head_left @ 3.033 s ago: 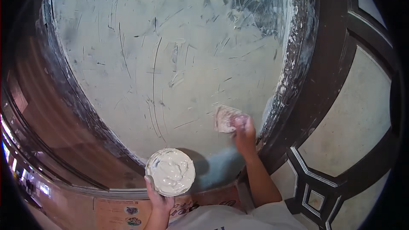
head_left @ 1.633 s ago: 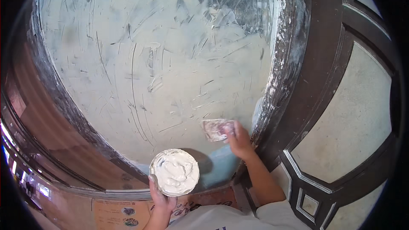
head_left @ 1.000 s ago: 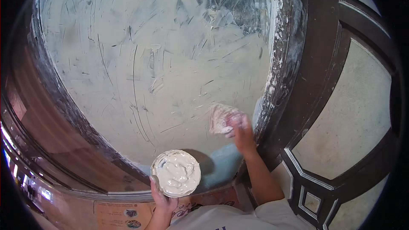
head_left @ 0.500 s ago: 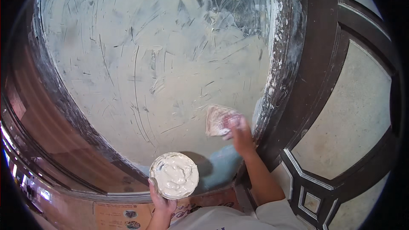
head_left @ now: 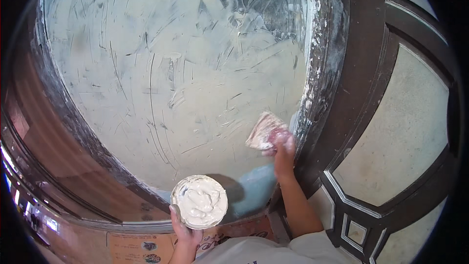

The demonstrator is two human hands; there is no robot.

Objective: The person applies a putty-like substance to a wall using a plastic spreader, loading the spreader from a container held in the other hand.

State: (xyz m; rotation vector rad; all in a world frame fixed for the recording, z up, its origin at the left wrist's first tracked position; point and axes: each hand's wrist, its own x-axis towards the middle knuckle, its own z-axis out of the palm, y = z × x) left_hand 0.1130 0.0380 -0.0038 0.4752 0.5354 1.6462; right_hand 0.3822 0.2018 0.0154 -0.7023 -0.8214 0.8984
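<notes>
My left hand (head_left: 185, 230) grips a round tub (head_left: 175, 200) from its lower left side. Creamy white filler paste (head_left: 202, 200) fills it nearly to the rim. My right hand (head_left: 283, 147) is closed on a filling knife (head_left: 266, 129), whose wide blade is smeared with paste and held at the wall panel's lower right. Pale paste with many scratches and ridges coats most of the wall panel (head_left: 205, 112). A bluish strip (head_left: 251, 190) shows through at its bottom edge, and darker, thinly coated patches (head_left: 254, 0) show near the top.
A dark, paste-splashed frame (head_left: 317, 83) borders the panel on the right, with dark wooden moulding around pale inset panels (head_left: 395, 127) beyond it. Another dark frame edge (head_left: 88, 132) curves along the left. An orange printed sheet (head_left: 132, 247) lies at the bottom.
My right hand has shifted slightly right with the filling knife, and its blade has turned to point more upward. The left hand and tub stay nearly in place.
</notes>
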